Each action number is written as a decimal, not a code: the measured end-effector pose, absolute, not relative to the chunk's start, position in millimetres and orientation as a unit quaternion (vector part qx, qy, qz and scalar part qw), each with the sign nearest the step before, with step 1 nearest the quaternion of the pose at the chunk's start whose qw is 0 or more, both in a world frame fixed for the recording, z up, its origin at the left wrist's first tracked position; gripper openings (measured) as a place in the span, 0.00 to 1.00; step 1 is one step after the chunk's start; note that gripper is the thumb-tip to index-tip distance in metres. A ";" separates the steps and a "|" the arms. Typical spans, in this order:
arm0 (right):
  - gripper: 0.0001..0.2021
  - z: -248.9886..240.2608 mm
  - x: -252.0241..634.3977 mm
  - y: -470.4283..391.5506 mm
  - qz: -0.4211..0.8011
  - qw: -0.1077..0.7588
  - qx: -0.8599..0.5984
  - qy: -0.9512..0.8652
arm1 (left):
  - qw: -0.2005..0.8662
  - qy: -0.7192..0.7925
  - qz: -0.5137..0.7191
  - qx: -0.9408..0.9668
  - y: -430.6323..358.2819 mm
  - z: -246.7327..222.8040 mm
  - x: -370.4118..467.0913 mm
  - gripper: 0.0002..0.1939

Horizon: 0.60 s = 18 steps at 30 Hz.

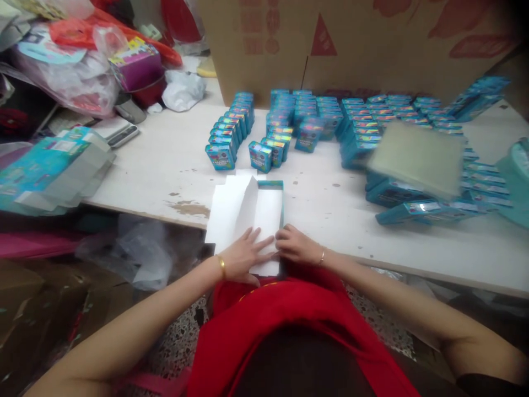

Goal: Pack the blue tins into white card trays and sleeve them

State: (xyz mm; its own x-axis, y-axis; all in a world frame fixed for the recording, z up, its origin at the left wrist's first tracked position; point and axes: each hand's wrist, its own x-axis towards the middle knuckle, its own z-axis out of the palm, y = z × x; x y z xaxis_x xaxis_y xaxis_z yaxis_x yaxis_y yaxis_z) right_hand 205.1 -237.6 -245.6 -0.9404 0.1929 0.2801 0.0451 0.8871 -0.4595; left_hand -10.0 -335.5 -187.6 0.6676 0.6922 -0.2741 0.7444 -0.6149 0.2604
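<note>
A long white-topped surface (314, 193) is stretching across the middle of the frame, and a big brown cardboard carton with red print (359, 44) is standing along its far side. At lower centre, a shallow folding box of thin card, white inside and teal outside (268, 209), is lying open across the near edge, its white panels (225, 212) spreading leftward. I am judging it light and springy, stiff along its folds but easy to crease, so holding close to a fold is seeming safer than pressing mid-panel. My left grip (244, 255) is spreading wide over the white interior; my right grip (298, 245) is curling narrow at the right wall, whether pinching card I cannot tell. Small teal boxes (260, 157) are standing in rows beyond.
</note>
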 end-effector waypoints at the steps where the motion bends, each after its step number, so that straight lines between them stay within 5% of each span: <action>1: 0.12 -245.5 205.3 -238.4 0.231 0.162 -0.067 -0.957 | 0.173 0.406 -0.073 0.894 -337.1 -184.1 -10.0 0.45; 5: 0.10 -245.2 205.3 -239.1 0.238 0.178 -0.079 -0.952 | 0.110 0.433 -0.075 0.892 -342.6 -167.2 -14.9 0.47; 9: 0.07 -248.5 203.9 -240.4 0.246 0.194 -0.107 -0.944 | 0.056 0.414 -0.052 0.907 -339.2 -168.7 -25.0 0.15; 11: 0.07 -251.7 204.7 -243.0 0.231 0.198 -0.108 -0.946 | 0.059 0.397 -0.027 0.915 -335.2 -175.8 -28.6 0.07; 18: 0.24 -247.6 224.5 -247.5 0.204 0.155 -0.041 -0.966 | 0.057 0.467 0.014 0.882 -328.5 -186.0 -13.6 0.16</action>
